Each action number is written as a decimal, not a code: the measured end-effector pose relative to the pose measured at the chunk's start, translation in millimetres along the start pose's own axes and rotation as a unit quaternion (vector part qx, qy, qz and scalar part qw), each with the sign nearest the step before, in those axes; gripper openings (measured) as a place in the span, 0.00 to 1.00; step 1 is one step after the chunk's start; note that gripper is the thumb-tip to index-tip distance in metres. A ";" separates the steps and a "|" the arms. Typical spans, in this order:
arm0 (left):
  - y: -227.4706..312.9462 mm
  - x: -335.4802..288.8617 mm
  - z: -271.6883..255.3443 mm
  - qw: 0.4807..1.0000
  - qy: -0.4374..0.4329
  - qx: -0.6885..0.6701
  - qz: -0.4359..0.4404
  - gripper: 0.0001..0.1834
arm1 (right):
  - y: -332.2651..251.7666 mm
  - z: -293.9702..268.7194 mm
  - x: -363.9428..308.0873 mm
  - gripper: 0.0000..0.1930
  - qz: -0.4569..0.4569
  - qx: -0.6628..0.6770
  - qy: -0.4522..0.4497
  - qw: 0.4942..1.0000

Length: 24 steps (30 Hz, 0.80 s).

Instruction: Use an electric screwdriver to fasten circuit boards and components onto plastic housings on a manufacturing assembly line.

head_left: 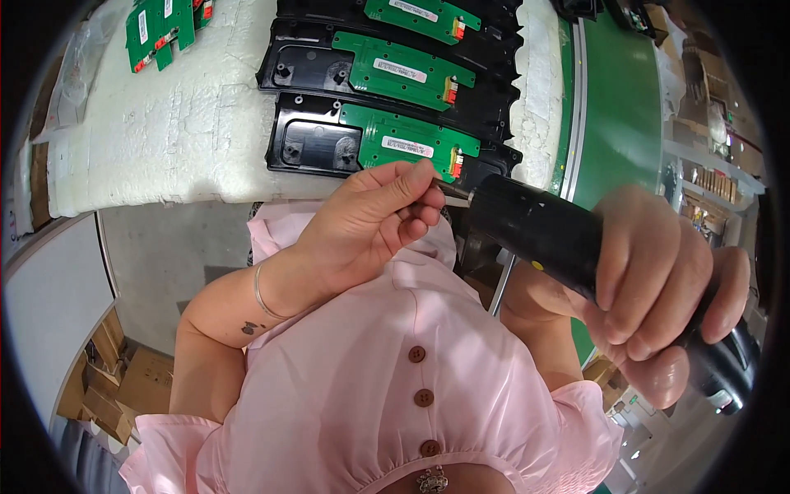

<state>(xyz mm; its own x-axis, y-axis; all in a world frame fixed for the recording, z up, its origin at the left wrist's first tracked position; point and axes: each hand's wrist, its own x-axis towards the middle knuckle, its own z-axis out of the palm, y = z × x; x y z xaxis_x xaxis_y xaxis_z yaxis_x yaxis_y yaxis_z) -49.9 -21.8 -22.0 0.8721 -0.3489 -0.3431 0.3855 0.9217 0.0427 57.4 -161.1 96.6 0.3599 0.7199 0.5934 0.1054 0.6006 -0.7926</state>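
Observation:
My right hand [654,276] is wrapped round a black electric screwdriver [533,224], held tilted with its tip toward the left. Close to that tip, my left hand [366,210] has thumb and fingers pinched together; whatever is between them is too small to make out. Just beyond the left fingertips lies the nearest black plastic housing [306,148]. A green circuit board [380,130] with a white label and a red and white connector [457,162] sits in it.
More black housings with green boards [387,70] are lined up behind, on a white foam block [189,123]. Loose green boards [160,29] lie at the far left. A green surface [613,99] runs along the right, and cardboard boxes [144,379] stand at lower left.

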 end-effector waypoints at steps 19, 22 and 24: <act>0.3 -23.3 3.6 0.999 -0.007 0.043 0.005 0.18 | 61.6 10.9 19.7 0.18 0.050 -0.081 0.170 0.981; 0.9 -24.1 2.5 0.996 -0.011 0.085 -0.004 0.16 | 63.9 17.1 22.4 0.19 0.065 -0.117 0.182 0.974; 2.7 -23.4 3.2 0.990 -0.005 0.138 -0.014 0.15 | 65.9 18.7 25.2 0.17 0.066 -0.119 0.167 0.977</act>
<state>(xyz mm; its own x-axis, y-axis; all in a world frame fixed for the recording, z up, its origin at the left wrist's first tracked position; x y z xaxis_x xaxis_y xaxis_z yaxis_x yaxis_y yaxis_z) -68.3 -11.7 -10.9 0.8624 -0.3770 -0.3378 0.4760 0.8310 0.2879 56.2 -96.8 62.0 0.6631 0.6078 0.4368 0.2358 0.3842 -0.8926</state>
